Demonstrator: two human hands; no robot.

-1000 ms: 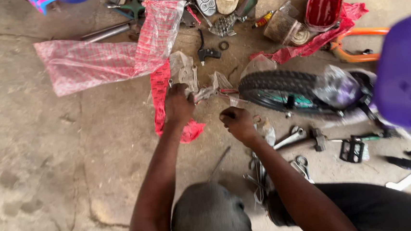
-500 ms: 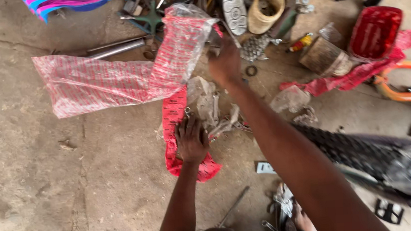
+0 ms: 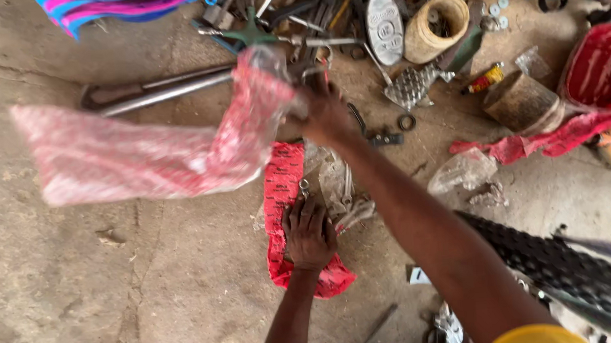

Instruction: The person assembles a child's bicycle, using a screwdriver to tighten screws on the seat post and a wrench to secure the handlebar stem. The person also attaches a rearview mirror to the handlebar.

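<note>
My right hand (image 3: 324, 111) is stretched forward and grips the end of a long red-and-clear plastic wrapper (image 3: 153, 150), which is lifted off the concrete floor and blurred. My left hand (image 3: 309, 233) rests flat, fingers apart, on a red printed plastic sheet (image 3: 283, 194) lying on the floor. Crumpled clear plastic (image 3: 339, 190) with small metal parts lies just right of that hand.
Tools and metal parts (image 3: 309, 14) are heaped at the top, with a wound rope spool (image 3: 439, 29), a brown cylinder (image 3: 519, 103), a red container (image 3: 603, 65) and metal bars (image 3: 156, 92). A bicycle tyre (image 3: 563, 268) lies at lower right. A striped cloth (image 3: 122, 4) is top left.
My right hand reached forward from near the tyre, took hold of the long red wrapper and is lifting it. My left hand settled flat on the red sheet.
</note>
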